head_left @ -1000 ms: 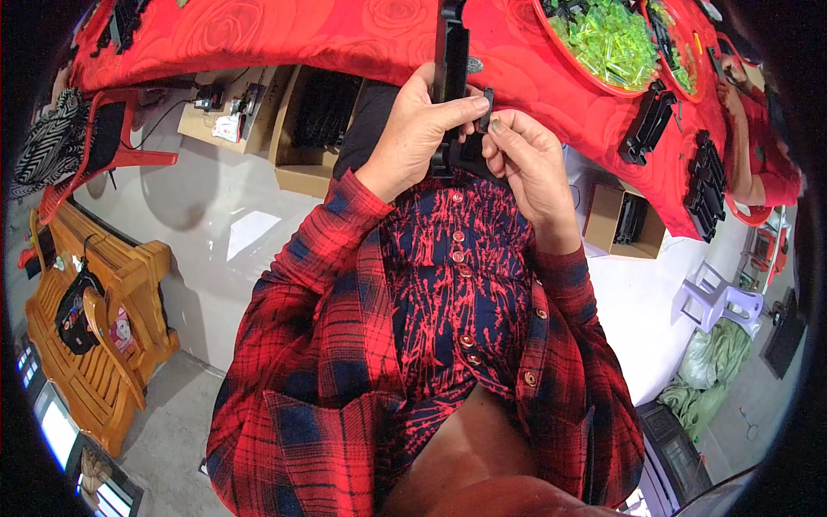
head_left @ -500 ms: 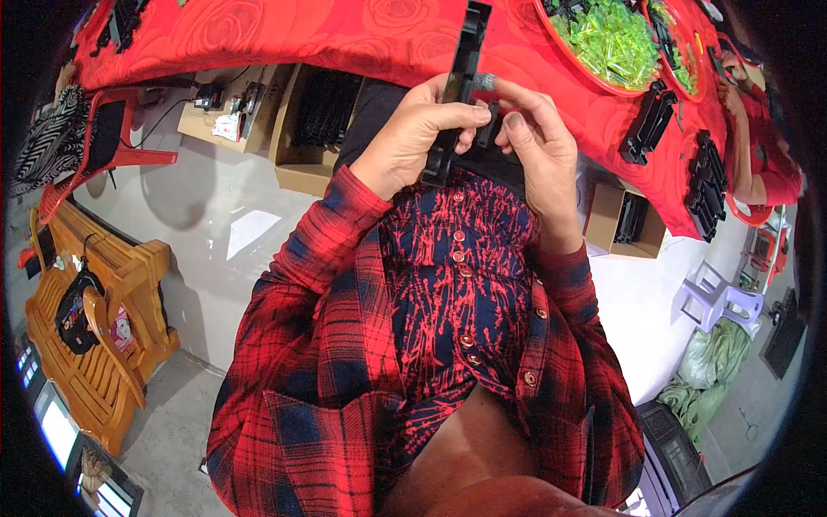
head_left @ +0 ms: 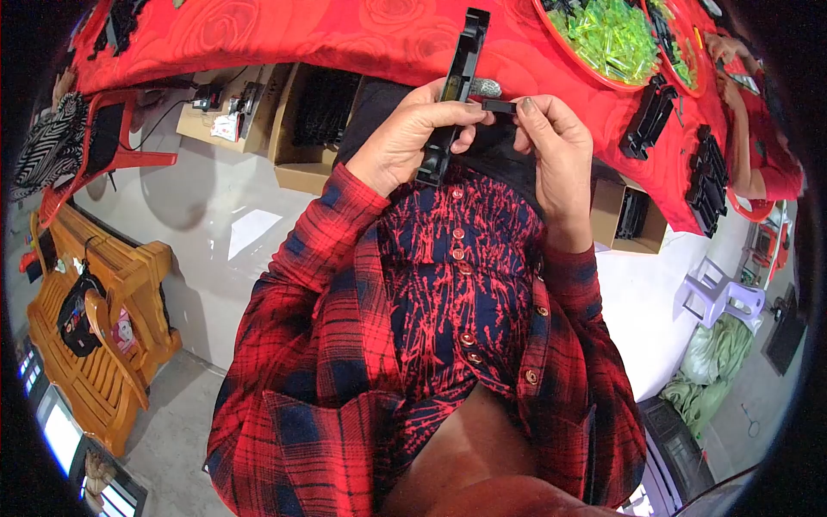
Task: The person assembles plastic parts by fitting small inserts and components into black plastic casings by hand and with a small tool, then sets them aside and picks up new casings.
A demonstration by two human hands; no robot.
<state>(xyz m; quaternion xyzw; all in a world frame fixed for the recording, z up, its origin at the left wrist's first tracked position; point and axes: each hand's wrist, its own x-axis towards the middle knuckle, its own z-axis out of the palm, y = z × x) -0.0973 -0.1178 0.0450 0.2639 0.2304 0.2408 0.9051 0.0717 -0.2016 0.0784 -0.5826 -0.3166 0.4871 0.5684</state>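
Observation:
My left hand [head_left: 412,129] is closed around a long black plastic frame [head_left: 463,60], held tilted with its top leaning away over the table edge. Something yellowish shows inside the frame near my fingers. A grey covering [head_left: 485,88] wraps a fingertip behind the frame. Between thumb and fingers, my right hand [head_left: 556,138] pinches a small black rectangular piece [head_left: 500,106]. That piece points left, its end close to the frame and my left thumb; whether they touch I cannot tell.
On the red tablecloth [head_left: 362,39] stand a red basin [head_left: 594,79] of green-yellow vials [head_left: 612,43] and several black frames [head_left: 708,181]. Cardboard boxes [head_left: 301,177] with black parts sit below. Another person's arm [head_left: 745,142] is at the right, near a purple stool [head_left: 719,297].
My right hand has moved right and turned, bringing the small black piece from upright to nearly level. The long frame stays in my left hand, shifted slightly downward.

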